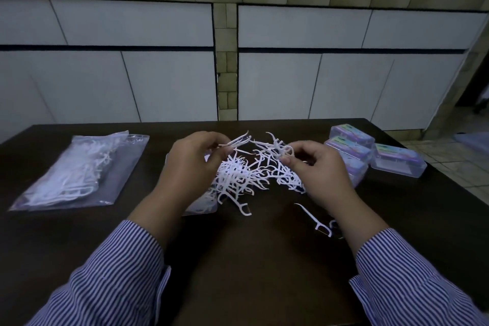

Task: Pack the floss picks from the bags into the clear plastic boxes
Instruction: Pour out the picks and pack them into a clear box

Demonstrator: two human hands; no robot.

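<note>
A loose heap of white floss picks (pixel 242 174) lies on the dark table (pixel 251 259) between my hands. My left hand (pixel 190 167) pinches a few picks (pixel 236 142) raised above the heap. My right hand (pixel 321 169) grips another small bunch of picks (pixel 277 147) at the heap's right side. One single pick (pixel 313 218) lies apart near my right wrist. A clear bag (pixel 79 172) full of picks rests flat at the left. Three clear plastic boxes (pixel 352 137) (pixel 349 153) (pixel 398 163) with purple labels stand at the right, lids closed.
An opened, flattened bag (pixel 202 205) lies under my left hand and the heap. White tiled cabinet fronts (pixel 158 82) rise behind the table's far edge. The table's right edge (pixel 455 188) borders a tiled floor.
</note>
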